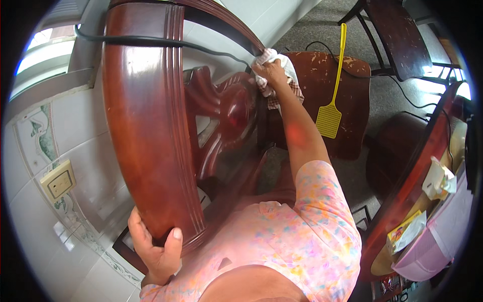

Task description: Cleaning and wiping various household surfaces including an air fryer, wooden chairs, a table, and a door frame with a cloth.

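Note:
My right hand (272, 74) grips a bunched cloth (269, 56), white with a brown checked part, against the far end of a carved piece of dark red wooden furniture. My left hand (156, 247) holds the near end of its broad, glossy wooden top (147, 124), fingers around the outer edge and thumb on the near side. Below that top, on its right, shows a carved wooden openwork panel (234, 109). A black cable (143, 40) lies across the top and runs down towards the cloth.
A yellow fly swatter (330, 117) lies on a worn wooden seat (354, 132), crossed by a black cord. A tiled wall with a socket (58, 180) stands left. On the right are a wooden table (400, 181) holding a pink plastic mesh cover (426, 249), and another worn wooden chair (396, 34).

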Motion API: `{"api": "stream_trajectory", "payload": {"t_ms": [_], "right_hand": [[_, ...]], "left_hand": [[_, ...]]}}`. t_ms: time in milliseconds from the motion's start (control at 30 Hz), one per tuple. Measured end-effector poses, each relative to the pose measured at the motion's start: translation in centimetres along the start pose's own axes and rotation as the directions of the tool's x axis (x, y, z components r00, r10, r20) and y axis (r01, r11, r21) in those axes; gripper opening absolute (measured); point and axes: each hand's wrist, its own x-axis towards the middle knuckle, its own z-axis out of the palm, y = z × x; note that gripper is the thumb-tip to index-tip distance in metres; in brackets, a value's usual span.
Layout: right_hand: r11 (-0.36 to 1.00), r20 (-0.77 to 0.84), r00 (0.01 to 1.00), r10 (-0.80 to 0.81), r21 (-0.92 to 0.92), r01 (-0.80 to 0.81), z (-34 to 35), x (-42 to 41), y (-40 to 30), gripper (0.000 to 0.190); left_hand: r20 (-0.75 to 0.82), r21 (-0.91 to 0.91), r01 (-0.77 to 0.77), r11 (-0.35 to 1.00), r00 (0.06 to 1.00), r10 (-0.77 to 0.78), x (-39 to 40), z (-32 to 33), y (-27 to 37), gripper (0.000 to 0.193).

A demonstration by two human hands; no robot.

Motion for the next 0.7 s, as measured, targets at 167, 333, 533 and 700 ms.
{"api": "stream_trajectory", "payload": {"t_ms": [167, 333, 533, 700], "right_hand": [[0.97, 0.159, 0.957, 0.243, -0.014, -0.244, 1.5, 2.3, 0.1, 0.051], [0.957, 0.504, 0.848, -0.163, -0.127, 0.259, 0.7, 2.6, 2.8, 0.034], [0.948, 0.464, 0.881, 0.092, 0.23, -0.221, -2.9, -4.4, 5.6, 0.03], [0.968, -0.024, 1.0, 0.003, 0.249, 0.003, -3.4, -0.9, 0.5, 0.023]], "left_hand": [[-0.029, 0.029, 0.0, 1.0, 1.0, 0.001, 0.0, 0.3, 0.0, 0.059], [-0.051, 0.087, -0.01, 0.996, 0.999, 0.014, 0.3, 0.7, 0.3, 0.058], [-0.005, 0.088, 0.004, 0.996, 1.0, -0.003, 0.0, -0.1, 0.0, 0.056], [0.023, 0.056, -0.021, 0.998, 1.0, 0.02, 0.5, 0.3, -0.1, 0.056]]}}
